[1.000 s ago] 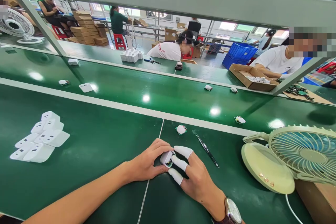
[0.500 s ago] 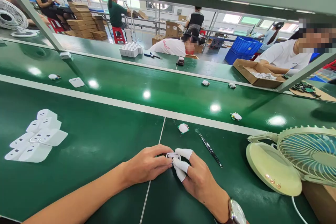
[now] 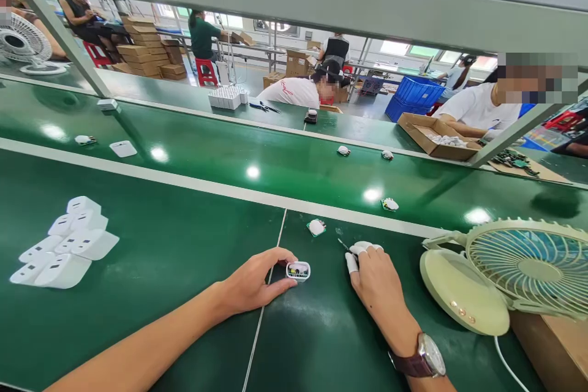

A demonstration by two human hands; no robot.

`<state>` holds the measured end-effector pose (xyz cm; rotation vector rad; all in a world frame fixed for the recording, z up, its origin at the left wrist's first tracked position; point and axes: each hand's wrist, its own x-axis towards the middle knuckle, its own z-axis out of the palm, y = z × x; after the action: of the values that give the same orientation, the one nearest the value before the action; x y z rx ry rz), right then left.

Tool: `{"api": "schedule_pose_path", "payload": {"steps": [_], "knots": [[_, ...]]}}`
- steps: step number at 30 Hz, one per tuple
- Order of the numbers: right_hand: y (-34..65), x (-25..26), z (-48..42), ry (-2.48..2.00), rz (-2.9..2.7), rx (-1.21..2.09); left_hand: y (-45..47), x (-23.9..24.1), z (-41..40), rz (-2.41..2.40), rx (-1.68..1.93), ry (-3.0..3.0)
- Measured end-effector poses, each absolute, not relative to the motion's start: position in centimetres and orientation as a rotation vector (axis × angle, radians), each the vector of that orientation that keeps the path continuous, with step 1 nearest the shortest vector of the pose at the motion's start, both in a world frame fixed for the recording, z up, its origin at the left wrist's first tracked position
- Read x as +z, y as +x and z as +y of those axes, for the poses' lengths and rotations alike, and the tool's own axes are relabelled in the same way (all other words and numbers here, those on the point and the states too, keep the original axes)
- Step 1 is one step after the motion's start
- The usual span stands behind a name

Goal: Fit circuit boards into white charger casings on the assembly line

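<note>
**White housing (image 3: 298,271) in the left hand (image 3: 252,283), with the right hand (image 3: 379,275) at a slim tool (image 3: 342,244)**

Shown at centre, on the near side of a green bench (image 3: 184,220): left hand partly closed, with thumb and forefinger bent into a pincer around the left end of the white housing, thumb along the near side, forefinger along the far side. Positioned at those fingertips, just to the right of the left palm and well apart from the right hand: the white housing, open end up, with green and yellow parts visible inside the rim.

Farther right: right hand turned palm down, fingers curled low over the bench, with white finger covers (image 3: 367,247) on the tips. Hard to tell from this angle whether gripped or merely covered: the slim tool, mostly hidden under the hand, with only a thin end projecting toward the far left. Worn on the right wrist: a watch (image 3: 429,355).

Lying on the far side, between the two hands and touching neither: a circuit board (image 3: 316,228) topped with a white pad. Grouped well to the left, side by side: several white casings (image 3: 64,244). Standing to the right of the right hand: a pale fan (image 3: 539,269).
</note>
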<state>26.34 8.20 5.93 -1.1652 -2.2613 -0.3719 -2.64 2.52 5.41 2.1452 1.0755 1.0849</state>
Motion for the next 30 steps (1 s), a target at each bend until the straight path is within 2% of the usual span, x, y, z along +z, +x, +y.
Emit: {"api": "schedule_pose_path", "payload": {"steps": [4, 6, 13, 30], "knots": [[24.3, 7.3, 6.4, -0.873, -2.279, 0.019, -2.5, 5.5, 2.4, 1.123, 1.105, 2.126], [23.5, 7.9, 5.4, -0.717, -2.291, 0.099, -2.3, 5.5, 2.3, 1.116, 1.148, 2.128], [23.4, 7.7, 4.5, -0.694, -2.353, -0.098, -2.0, 6.0, 2.3, 1.049, 1.222, 2.174], [22.9, 7.9, 3.8, -0.702, -2.378, -0.214, -1.9, 5.8, 2.2, 0.988, 1.263, 2.216]]}}
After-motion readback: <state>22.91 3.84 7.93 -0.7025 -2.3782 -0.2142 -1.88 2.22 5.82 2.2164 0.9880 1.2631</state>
